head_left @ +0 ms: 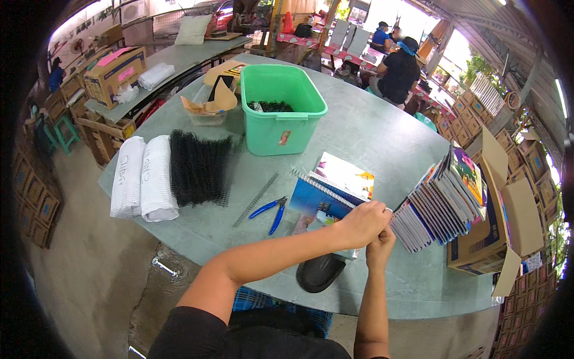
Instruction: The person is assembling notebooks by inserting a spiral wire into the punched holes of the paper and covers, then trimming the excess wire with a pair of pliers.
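Left hand (366,222) and right hand (381,245) are covering the blue notebook (317,196) around its 4 o'clock corner, fingers curled nearly closed, so can't tell what they're gripping tbh.

The left hand (366,224) and right hand (381,246) meet at the blue notebook (308,196), seemingly pinching one end of its coil (330,190).

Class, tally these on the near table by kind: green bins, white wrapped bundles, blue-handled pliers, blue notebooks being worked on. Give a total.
Green bin: 1
White wrapped bundles: 2
Blue-handled pliers: 1
Blue notebook being worked on: 1
Total: 5
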A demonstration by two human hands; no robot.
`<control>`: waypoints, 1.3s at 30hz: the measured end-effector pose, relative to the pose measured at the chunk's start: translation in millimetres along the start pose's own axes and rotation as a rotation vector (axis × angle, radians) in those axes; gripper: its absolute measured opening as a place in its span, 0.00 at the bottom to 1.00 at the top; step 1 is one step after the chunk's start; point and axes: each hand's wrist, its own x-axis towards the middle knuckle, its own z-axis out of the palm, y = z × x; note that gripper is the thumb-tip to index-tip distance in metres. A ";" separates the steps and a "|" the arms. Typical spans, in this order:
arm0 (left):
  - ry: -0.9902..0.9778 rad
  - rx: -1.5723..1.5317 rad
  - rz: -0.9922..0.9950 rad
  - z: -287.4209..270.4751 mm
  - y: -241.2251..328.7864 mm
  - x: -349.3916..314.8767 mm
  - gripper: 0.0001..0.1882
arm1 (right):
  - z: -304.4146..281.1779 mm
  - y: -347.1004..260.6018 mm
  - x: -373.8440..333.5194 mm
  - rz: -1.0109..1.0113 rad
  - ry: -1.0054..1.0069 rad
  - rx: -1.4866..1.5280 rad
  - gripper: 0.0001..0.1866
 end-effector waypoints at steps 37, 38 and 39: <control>0.084 -0.235 -0.799 -115.1 -52.4 -118.0 0.17 | 134.7 -78.9 80.8 -0.179 -0.873 -0.315 0.16; 0.089 -0.145 -0.745 -113.4 -58.4 -117.3 0.18 | 135.4 -74.1 79.9 -0.238 -0.860 -0.315 0.16; 0.095 -0.052 -0.689 -115.8 -60.2 -114.5 0.19 | 138.0 -75.0 79.5 -0.300 -0.845 -0.312 0.16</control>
